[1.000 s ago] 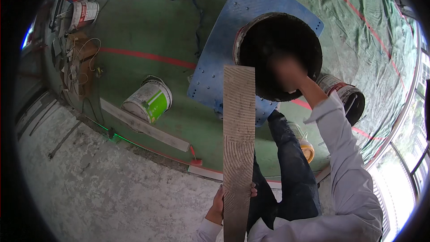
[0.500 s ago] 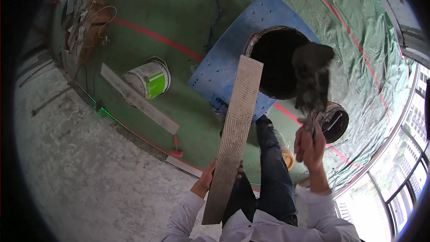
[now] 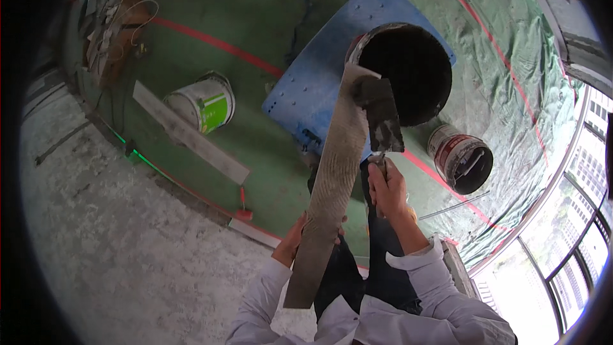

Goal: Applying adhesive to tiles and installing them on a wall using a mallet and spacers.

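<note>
In my left hand (image 3: 294, 237) is a long narrow grey board (image 3: 327, 195), gripped by its edges near the lower part and slanting up and away from me. Fine ridges cover its upward face. My right hand (image 3: 388, 190) is closed round the handle of a trowel (image 3: 382, 118) whose blade is coated in dark wet paste. That blade lies over the board's far end, where a dark patch of paste shows. Just beyond stands a large bucket (image 3: 364, 41) with a dark inside, on a blue plastic platform (image 3: 306, 92).
A smaller bucket (image 3: 440, 151) lies tipped to the right, a tool inside. At left are a white-and-green bucket (image 3: 216, 113), another long board (image 3: 191, 134) and a small red-headed tool (image 3: 244, 214). Green sheeting (image 3: 472, 57) covers the floor; bare concrete (image 3: 147, 236) lies at left.
My right hand has brought the loaded trowel leftward from beside the large bucket onto the board's far end. A dark patch now shows there. My left hand keeps its hold on the board.
</note>
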Available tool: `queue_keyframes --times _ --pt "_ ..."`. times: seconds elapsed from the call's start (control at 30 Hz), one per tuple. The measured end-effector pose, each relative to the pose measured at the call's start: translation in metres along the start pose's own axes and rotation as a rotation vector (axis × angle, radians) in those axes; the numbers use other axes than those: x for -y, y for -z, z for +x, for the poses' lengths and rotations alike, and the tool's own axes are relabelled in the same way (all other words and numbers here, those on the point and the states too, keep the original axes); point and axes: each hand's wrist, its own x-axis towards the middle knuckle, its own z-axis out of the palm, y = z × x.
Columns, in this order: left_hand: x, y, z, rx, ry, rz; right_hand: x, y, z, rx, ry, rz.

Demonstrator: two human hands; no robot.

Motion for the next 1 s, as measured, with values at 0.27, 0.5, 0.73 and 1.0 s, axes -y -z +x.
queue_keyframes --times 0.27,0.5,0.73,1.0 --pt "0.005 -0.004 -0.01 -0.003 0.03 -0.079 0.047 0.033 -0.031 -0.04 0.145 0.04" --pt "0.007 -0.013 -0.013 -0.032 0.112 -0.103 0.042 0.064 -0.003 0.116 -0.132 0.434" --pt "0.015 -0.027 -0.01 -0.021 0.132 -0.133 0.046 0.049 0.007 0.102 -0.105 0.302" --pt "0.025 -0.024 -0.009 0.019 0.136 -0.158 0.025 0.083 0.011 -0.005 -0.166 0.139"
